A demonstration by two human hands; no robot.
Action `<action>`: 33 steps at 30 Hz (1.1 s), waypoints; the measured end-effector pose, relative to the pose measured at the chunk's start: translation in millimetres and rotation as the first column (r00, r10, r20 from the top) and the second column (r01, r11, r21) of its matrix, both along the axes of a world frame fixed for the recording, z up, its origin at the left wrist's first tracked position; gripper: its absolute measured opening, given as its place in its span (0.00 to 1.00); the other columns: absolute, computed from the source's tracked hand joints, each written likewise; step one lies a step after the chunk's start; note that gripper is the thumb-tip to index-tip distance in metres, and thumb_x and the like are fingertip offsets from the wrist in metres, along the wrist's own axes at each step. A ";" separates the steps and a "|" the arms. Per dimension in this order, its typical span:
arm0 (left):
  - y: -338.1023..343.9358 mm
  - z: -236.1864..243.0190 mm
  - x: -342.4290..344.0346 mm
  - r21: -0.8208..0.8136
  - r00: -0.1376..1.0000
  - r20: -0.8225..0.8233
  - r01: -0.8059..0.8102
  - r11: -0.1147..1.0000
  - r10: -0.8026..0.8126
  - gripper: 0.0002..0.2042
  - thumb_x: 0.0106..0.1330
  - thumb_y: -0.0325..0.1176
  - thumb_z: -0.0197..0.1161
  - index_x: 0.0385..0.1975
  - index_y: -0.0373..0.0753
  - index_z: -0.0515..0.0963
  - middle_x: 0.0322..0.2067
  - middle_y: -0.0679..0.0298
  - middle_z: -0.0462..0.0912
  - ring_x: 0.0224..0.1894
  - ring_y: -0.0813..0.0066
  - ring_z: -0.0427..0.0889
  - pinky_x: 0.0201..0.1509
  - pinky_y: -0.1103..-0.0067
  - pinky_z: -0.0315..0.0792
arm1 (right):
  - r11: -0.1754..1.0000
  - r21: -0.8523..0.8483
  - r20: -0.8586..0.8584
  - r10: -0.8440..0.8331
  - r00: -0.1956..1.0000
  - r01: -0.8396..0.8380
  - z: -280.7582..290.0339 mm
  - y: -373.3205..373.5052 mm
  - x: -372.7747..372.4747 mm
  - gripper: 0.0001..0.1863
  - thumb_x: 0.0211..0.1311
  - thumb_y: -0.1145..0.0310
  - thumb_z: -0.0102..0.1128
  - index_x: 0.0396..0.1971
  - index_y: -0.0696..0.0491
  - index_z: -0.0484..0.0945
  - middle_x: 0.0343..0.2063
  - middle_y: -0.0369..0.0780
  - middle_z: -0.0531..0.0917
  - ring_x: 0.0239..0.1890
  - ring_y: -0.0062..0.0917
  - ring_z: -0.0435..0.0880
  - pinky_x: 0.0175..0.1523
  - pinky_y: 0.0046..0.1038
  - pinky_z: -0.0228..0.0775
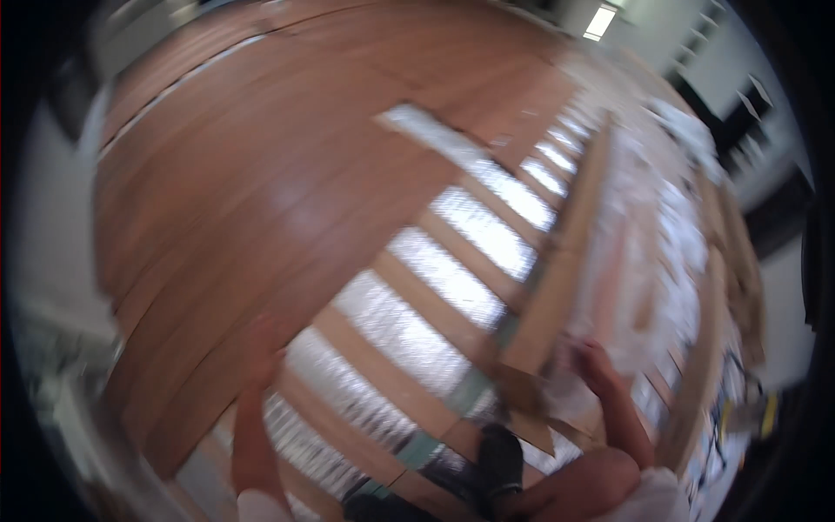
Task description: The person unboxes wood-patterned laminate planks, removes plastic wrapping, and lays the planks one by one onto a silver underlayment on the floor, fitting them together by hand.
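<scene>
My left hand [263, 352] is over the edge of the reddish-brown plank floor [287, 200], blurred, its fingers stretched forward and the thumb apart. It seems to hold nothing; whether it touches the boards I cannot tell. My right hand [593, 367] is closed, with curled fingers, beside the near end of a long cardboard box [565, 261]. Pale, see-through plastic film [557, 387] lies right by it. What the fingers hold, if anything, is lost in the blur. Between my hands, wooden battens [383, 365] alternate with shiny silver foil insulation [400, 335].
My shoe [500, 457] rests among the battens at the bottom. Crumpled plastic sheeting [631, 244] and further long cardboard pieces [706, 331] cover the right side. A yellow-and-dark object [755, 416] lies at the far right. A pale wall [56, 209] bounds the left.
</scene>
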State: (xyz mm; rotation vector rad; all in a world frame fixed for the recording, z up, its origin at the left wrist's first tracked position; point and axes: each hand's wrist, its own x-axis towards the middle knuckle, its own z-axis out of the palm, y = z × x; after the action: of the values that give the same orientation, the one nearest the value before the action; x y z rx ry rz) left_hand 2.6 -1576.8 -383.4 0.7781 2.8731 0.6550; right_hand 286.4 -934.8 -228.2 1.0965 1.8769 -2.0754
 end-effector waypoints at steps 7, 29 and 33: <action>16.5 28.6 3.4 -0.200 0.998 -0.042 0.032 0.979 -0.041 0.36 0.57 0.32 0.60 0.66 0.31 0.55 0.70 0.49 0.45 0.72 0.50 0.43 0.74 0.64 0.37 | 0.282 0.667 0.498 0.519 0.695 -0.689 -25.7 -24.7 -55.4 0.16 0.62 0.60 0.53 0.46 0.53 0.78 0.45 0.45 0.79 0.48 0.45 0.77 0.52 0.38 0.70; 498.7 162.7 193.2 0.259 0.343 -0.399 0.932 0.255 -0.850 0.19 0.57 0.30 0.55 0.49 0.31 0.73 0.51 0.50 0.73 0.57 0.53 0.71 0.62 0.63 0.63 | 0.949 0.305 0.396 -0.048 0.917 -0.082 -35.1 24.3 89.8 0.27 0.46 0.50 0.71 0.31 0.62 0.82 0.25 0.38 0.81 0.25 0.22 0.76 0.29 0.28 0.67; 533.3 100.0 250.8 0.209 0.516 -0.303 0.856 0.472 -0.801 0.20 0.56 0.33 0.59 0.48 0.32 0.73 0.47 0.54 0.74 0.53 0.56 0.72 0.56 0.66 0.67 | 0.887 0.451 0.174 0.027 0.984 -0.104 -65.0 18.2 104.9 0.24 0.47 0.59 0.71 0.36 0.65 0.79 0.32 0.43 0.83 0.34 0.24 0.80 0.40 0.29 0.72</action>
State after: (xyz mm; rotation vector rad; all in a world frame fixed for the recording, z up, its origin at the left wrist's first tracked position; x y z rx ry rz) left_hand 253.4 -1043.5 -283.5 2.1664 2.0050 0.9236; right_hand 391.3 -916.5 -293.2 1.2261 2.3450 -1.4820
